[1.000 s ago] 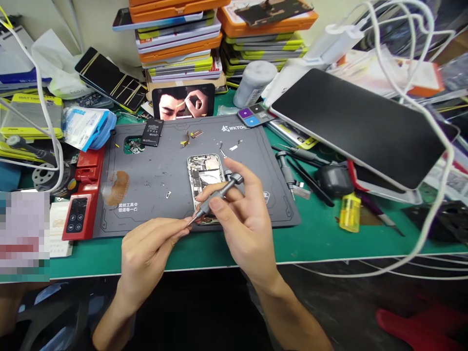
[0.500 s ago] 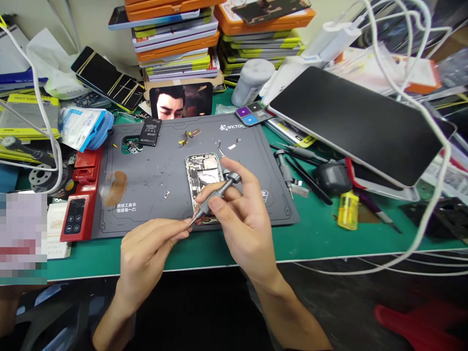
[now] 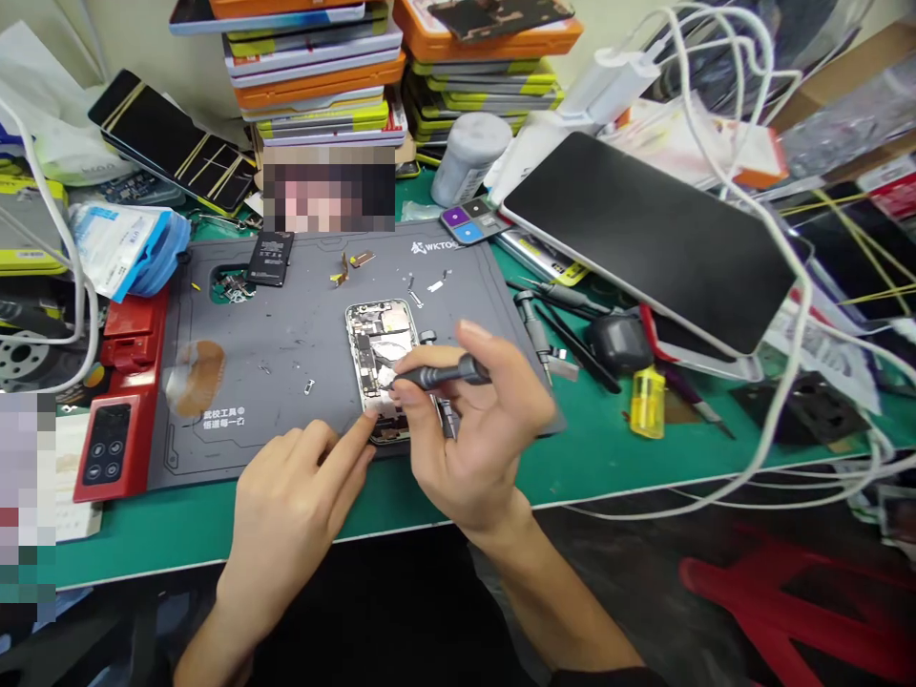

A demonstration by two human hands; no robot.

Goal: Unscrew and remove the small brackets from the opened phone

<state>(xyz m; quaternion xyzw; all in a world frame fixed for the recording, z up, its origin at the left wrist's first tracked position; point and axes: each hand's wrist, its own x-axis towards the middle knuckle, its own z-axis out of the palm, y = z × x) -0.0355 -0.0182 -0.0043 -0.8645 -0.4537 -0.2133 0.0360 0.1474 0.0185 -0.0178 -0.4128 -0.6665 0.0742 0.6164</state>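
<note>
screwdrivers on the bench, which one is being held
The dark grey screwdriver in the right hand, over the opened phone. Being gripped sets it apart: the spare screwdriver lies unheld at the right edge of the mat.

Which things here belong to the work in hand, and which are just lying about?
In the work:
Opened phone, left hand touching it
Screwdriver, held by the right hand
Grey mat, under the phone
Black battery, probably

Lying about, it seems:
Large dark-screened device
Yellow lighter-like item
Stacked cases
Grey tub
</note>
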